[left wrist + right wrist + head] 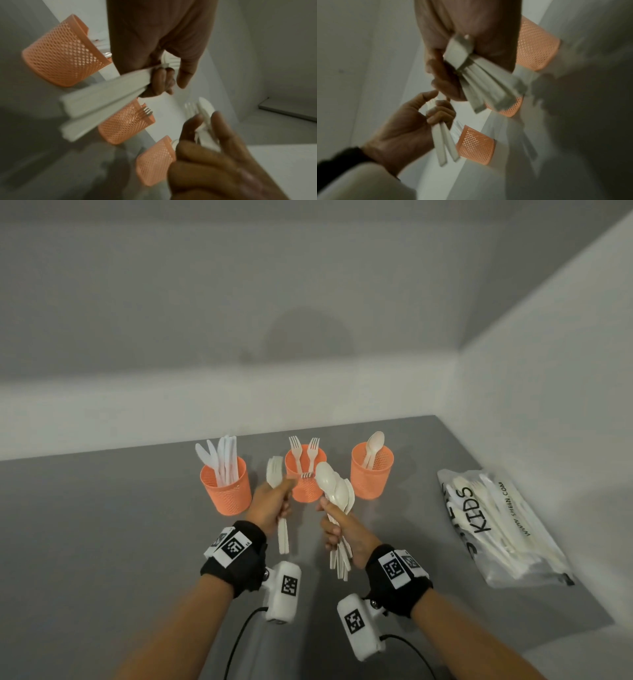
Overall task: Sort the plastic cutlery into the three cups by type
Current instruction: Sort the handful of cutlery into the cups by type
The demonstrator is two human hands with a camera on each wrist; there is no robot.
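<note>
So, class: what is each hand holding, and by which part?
The left hand grips a few forks around their handles. The right hand grips a bunch of spoons by the handles, bowls pointing up.

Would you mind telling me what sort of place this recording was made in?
Probably a bare recording corner rather than a kitchen: a plain grey table against blank grey-white walls, holding only three orange mesh cups and a plastic bag of cutlery.
</note>
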